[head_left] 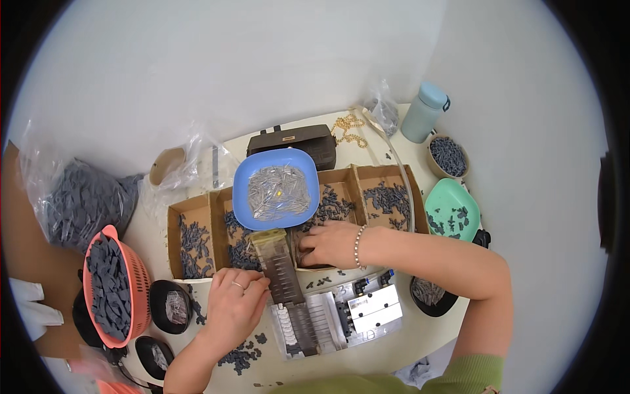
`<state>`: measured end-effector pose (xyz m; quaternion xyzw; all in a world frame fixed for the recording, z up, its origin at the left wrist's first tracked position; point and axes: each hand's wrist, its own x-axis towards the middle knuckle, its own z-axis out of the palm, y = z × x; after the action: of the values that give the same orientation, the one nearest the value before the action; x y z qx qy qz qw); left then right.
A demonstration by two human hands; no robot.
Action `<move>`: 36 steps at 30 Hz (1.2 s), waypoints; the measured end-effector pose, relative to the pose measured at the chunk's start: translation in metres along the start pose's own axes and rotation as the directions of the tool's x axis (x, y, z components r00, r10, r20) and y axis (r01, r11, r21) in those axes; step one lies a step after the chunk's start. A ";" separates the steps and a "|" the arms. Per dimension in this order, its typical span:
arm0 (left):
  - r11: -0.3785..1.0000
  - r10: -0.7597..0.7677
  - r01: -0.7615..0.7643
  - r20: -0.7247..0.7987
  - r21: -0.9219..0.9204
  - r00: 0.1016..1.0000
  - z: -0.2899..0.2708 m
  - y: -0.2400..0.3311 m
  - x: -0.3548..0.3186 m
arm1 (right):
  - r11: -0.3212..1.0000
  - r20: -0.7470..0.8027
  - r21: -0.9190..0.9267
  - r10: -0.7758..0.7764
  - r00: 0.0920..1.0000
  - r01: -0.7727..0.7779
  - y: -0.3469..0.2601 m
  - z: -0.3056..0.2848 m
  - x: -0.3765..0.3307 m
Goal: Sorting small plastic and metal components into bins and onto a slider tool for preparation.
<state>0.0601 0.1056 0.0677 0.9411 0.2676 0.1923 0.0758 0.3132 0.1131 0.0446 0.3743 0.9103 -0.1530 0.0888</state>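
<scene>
The left hand (237,302) is at the left edge of the dark slotted strip (279,262), its fingers bunched; I cannot tell whether they are clamped on it. The right hand (327,244) reaches in from the right across the cardboard box (190,209), its fingers down in a middle compartment, just right of the strip; their tips are partly hidden, so whether they hold anything cannot be told. The two hands are apart, with the strip between them.

The strip lies across the box's near edge, its yellowish end at the far side, its near end at the metal fixture (333,322). The fixture sits on the worktop (413,338), near the person, with a white block (374,308) on its right part and a row of white pieces at its left.

Small dark pieces fill parts of the box's compartments. The blue plate (241,190), full of thin clear pieces, rests over the middle of the box. More dark pieces (241,358) lie loose at the near left.

Farther left are a pink basket (136,289) and a clear bag (92,197), both with dark pieces, and two small black bowls with clear pieces. On the right stand a green plate (446,189) and another black bowl (447,305). A handbag (315,148) lies beyond the box; a blue bottle (423,115) stands at the far right.
</scene>
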 end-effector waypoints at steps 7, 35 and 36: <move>1.000 0.010 -0.010 0.004 -0.016 1.000 -0.004 0.002 -0.007 | 0.995 0.050 -0.046 0.092 0.995 -0.090 0.013 -0.014 -0.019; 0.893 0.098 -0.034 0.120 -0.449 0.988 0.019 0.031 -0.034 | 0.995 0.074 0.012 0.103 0.992 -0.104 0.009 -0.010 -0.006; 0.891 0.103 -0.039 0.118 -0.452 0.988 0.020 0.032 -0.032 | 0.995 0.080 0.021 0.094 0.992 -0.096 0.009 -0.010 -0.005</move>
<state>0.0579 0.0606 0.0466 0.9185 0.1755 0.1856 0.3019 0.3229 0.1191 0.0534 0.4119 0.8852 -0.1747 0.1274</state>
